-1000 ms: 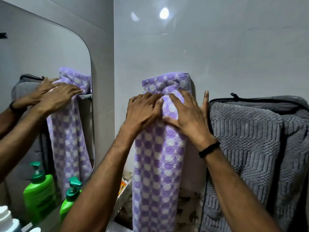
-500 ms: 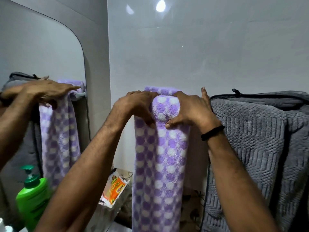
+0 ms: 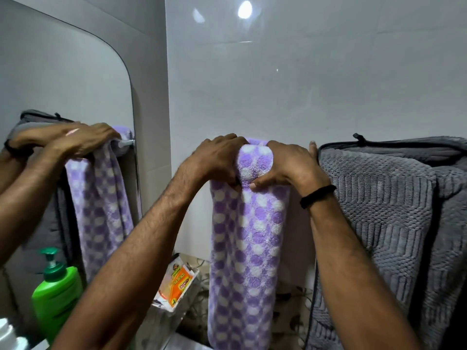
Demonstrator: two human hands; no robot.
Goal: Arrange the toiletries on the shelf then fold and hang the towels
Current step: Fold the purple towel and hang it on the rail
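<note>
A purple-and-white checked towel (image 3: 249,243) hangs folded over a wall rail in the middle of the head view; the rail itself is hidden under it. My left hand (image 3: 214,160) grips the towel's top fold from the left. My right hand (image 3: 288,165), with a black band on the wrist, pinches the same fold from the right, thumb underneath. A grey ribbed towel (image 3: 386,223) with dark edging hangs right beside it on the right, touching my right hand's fingers.
A mirror (image 3: 63,84) on the left wall reflects my hands and both towels. A green pump bottle (image 3: 56,291) stands low at the left, next to a white bottle top (image 3: 8,334). An orange scrub-pad packet (image 3: 178,286) sits in a holder below the rail.
The towel's upper flap, which stood above my hands a second ago, has come down over the rail. Both hands moved from lying flat on the towel to clasping its top fold.
</note>
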